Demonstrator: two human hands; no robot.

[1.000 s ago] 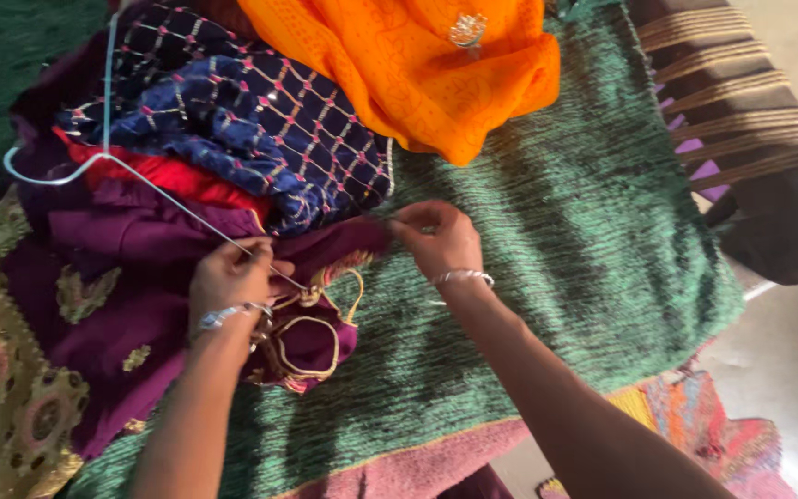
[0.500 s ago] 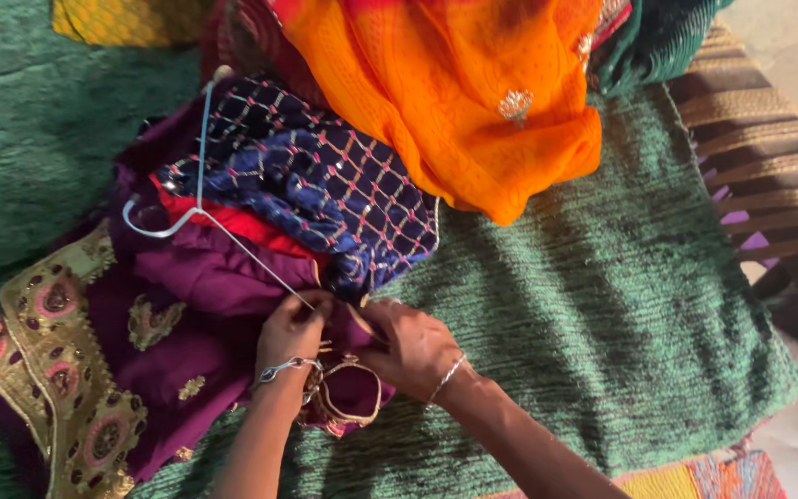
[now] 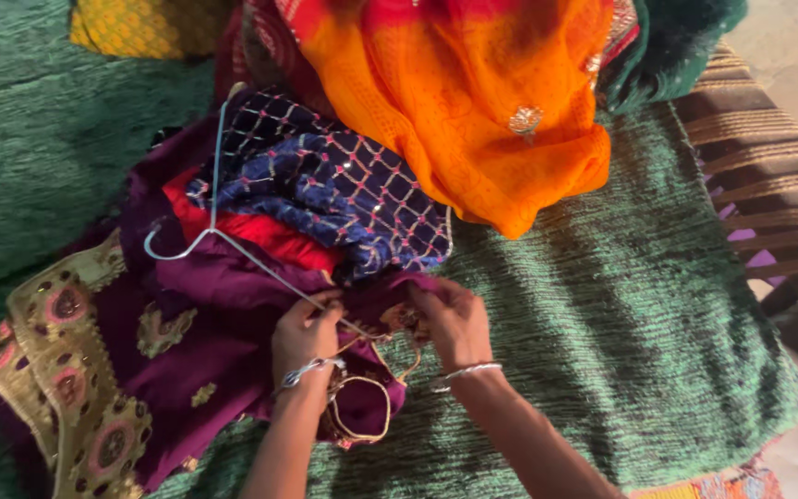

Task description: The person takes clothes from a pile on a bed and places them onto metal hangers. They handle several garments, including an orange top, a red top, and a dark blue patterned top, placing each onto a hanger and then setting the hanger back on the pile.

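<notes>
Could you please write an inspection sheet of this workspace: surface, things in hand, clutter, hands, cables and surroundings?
Surface: green woven blanket spread over a bed.
Things in hand: purple embroidered garment with gold trim; thin wire hanger lies across it.
Clutter: navy lattice-patterned cloth, red cloth, orange cloth, yellow cloth.
Hands: left hand pinches the hanger's wire end at the garment; right hand grips the garment's edge; both wear bangles.
Cables: nothing seen.
Surroundings: woven cot straps at the right, pale floor beyond.
</notes>
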